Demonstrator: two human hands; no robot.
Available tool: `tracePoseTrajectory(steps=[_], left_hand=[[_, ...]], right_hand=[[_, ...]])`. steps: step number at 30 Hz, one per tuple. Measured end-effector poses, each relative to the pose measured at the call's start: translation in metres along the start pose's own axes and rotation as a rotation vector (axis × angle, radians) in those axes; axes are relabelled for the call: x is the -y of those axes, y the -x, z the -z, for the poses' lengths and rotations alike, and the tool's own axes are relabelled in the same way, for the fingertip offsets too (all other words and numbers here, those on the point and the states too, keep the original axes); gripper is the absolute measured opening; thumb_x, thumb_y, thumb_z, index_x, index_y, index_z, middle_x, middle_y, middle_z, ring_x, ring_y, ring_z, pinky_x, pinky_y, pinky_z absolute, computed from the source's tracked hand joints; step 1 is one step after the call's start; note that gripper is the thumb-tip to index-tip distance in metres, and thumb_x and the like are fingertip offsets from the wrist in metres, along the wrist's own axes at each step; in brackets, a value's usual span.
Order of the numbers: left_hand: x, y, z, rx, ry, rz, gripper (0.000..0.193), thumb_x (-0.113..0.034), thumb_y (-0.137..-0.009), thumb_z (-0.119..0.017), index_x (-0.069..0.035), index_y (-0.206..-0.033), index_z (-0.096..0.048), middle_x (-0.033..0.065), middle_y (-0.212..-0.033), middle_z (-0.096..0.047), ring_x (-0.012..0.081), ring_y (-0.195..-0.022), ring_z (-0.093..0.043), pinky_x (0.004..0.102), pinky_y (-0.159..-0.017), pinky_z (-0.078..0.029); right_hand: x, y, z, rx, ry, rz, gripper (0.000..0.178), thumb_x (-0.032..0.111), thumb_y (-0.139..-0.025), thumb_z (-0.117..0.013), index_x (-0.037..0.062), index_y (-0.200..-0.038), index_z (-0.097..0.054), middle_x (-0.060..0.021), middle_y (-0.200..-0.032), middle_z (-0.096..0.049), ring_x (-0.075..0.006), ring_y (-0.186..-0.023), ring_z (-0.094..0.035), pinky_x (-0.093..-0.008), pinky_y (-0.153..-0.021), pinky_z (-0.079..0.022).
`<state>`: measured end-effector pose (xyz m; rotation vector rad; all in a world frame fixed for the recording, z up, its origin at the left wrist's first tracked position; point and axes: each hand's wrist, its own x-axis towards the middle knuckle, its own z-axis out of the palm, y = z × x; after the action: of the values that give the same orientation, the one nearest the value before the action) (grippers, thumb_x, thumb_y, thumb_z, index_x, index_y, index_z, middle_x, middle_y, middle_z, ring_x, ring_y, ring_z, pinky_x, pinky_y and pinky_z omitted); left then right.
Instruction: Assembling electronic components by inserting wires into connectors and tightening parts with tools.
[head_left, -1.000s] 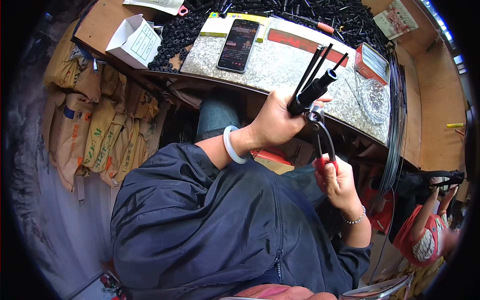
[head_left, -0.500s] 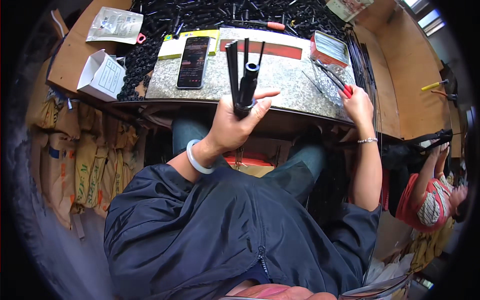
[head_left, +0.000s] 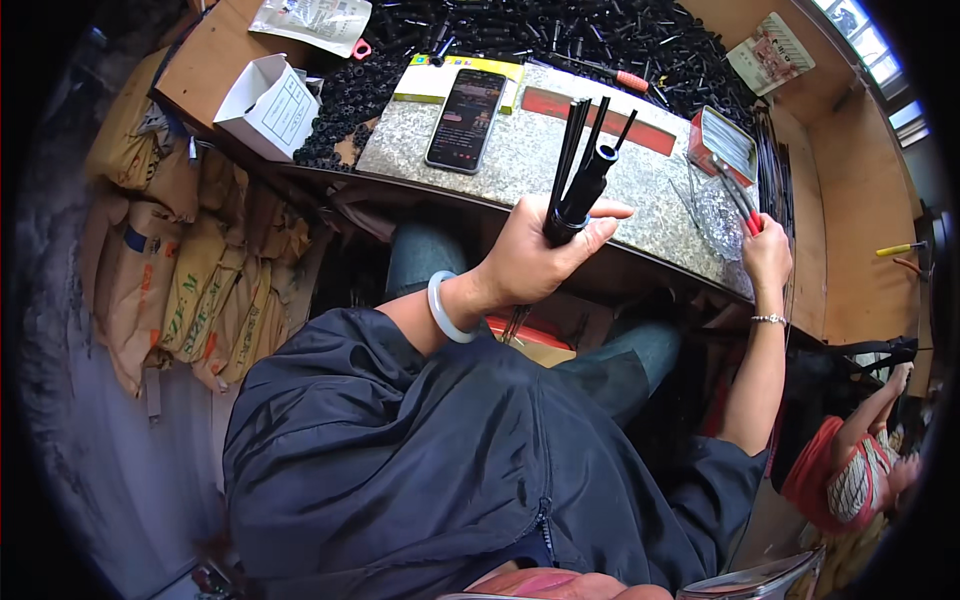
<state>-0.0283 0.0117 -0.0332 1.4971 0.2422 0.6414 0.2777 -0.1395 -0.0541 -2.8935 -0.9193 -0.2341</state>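
Observation:
My left hand (head_left: pixel 530 262) is closed around a black tube (head_left: pixel 585 188) and several thin black rods (head_left: pixel 565 150), all pointing up and away from me. The tube's round open end faces upward, above the front part of the worktop. At the right, my right hand (head_left: pixel 768 258) grips the red handles of a pair of pliers (head_left: pixel 737 188). Their jaws point away from me, toward a red tin (head_left: pixel 722 143) holding many thin, pale strips or pins. Beneath the pliers lies a loose heap of clear, shiny scraps (head_left: pixel 722 222).
A phone (head_left: pixel 467 120) leans by a yellow box (head_left: pixel 410 82) on the speckled worktop (head_left: pixel 400 140). Black parts (head_left: pixel 560 25) pile along the back, with a red-handled screwdriver (head_left: pixel 630 80) among them. A white carton (head_left: pixel 270 108) stands left. Another person (head_left: pixel 845 460) is at far right.
The whole view has swung, so the worktop sits further right and more tilted. Both hands keep the same holds, and the pliers appear more upright in the picture.

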Motion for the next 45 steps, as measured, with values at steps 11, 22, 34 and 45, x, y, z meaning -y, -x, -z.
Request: tracePoseTrajectory(steps=[11, 22, 34, 45], left_hand=[[0.000, -0.003, -0.023, 0.059, 0.111, 0.003, 0.015, -0.011, -0.087, -0.065, 0.003, -0.094, -0.067, 0.0060, -0.083, -0.067, 0.0100, -0.078, -0.062, 0.0239, -0.070, -0.049], [0.008, 0.002, -0.020, 0.035, 0.008, -0.215, 0.019, -0.011, -0.090, -0.060, 0.002, -0.103, -0.065, 0.0060, -0.084, -0.067, 0.0087, -0.077, -0.060, 0.0238, -0.068, -0.049], [0.014, 0.008, -0.017, 0.085, 0.070, -0.235, 0.039, -0.023, -0.087, -0.067, 0.004, -0.114, -0.060, -0.0030, -0.073, -0.058, 0.0027, -0.067, -0.048, 0.0203, -0.060, -0.043], [0.019, 0.010, -0.020, 0.086, 0.146, -0.205, 0.044, -0.027, -0.087, -0.067, 0.005, -0.116, -0.058, -0.0047, -0.070, -0.053, 0.0022, -0.064, -0.045, 0.0198, -0.057, -0.038]], right_hand=[[0.109, 0.122, 0.040, 0.435, -2.070, 0.293, 0.024, 0.019, -0.094, -0.053, 0.0077, -0.075, -0.045, 0.0017, -0.063, -0.035, -0.0103, -0.054, -0.033, -0.0275, -0.053, -0.031], [0.134, 0.149, 0.040, -0.404, -1.302, 0.580, 0.013, 0.011, -0.089, -0.063, -0.0006, -0.089, -0.057, -0.0079, -0.078, -0.057, -0.0139, -0.070, -0.052, -0.0262, -0.065, -0.042], [0.155, 0.142, 0.046, -0.714, -0.940, 0.835, 0.024, 0.012, -0.073, -0.074, 0.0067, -0.092, -0.061, -0.0040, -0.068, -0.058, -0.0191, -0.056, -0.053, -0.0303, -0.053, -0.040], [0.155, 0.142, 0.039, -0.736, -0.963, 0.825, 0.025, 0.013, -0.072, -0.075, 0.0070, -0.091, -0.060, -0.0032, -0.065, -0.054, -0.0183, -0.055, -0.051, -0.0301, -0.054, -0.040]])
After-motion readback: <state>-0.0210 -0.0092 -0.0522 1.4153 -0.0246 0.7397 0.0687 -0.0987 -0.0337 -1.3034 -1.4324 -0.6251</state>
